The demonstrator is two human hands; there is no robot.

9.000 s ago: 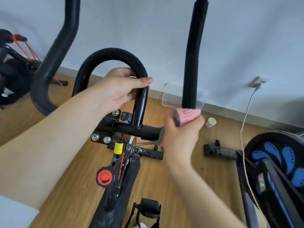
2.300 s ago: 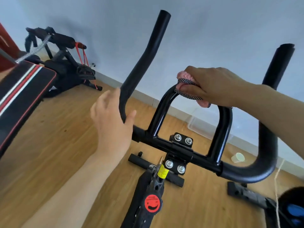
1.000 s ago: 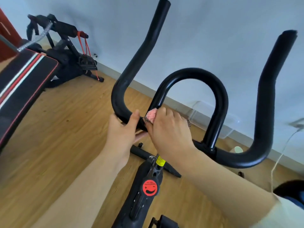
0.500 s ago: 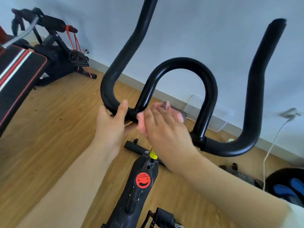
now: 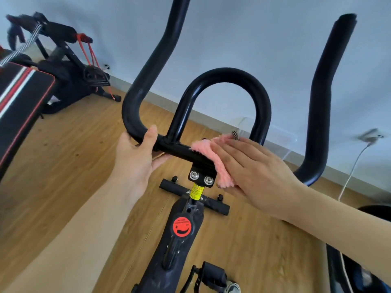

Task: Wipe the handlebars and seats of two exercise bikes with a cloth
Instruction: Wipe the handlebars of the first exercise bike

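R hand (image 5: 260, 176) flat, pressing cloth (image 5: 211, 154) onto handlebar (image 5: 179, 149)

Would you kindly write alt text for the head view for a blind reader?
The right hand presses a fluffy pink cloth flat onto the crossbar of an exercise bike's black tubular handlebars, while the left hand grips their left bend.

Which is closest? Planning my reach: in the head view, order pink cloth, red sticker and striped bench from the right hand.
1. pink cloth, under the right hand.
2. red sticker, below on frame.
3. striped bench, far left.
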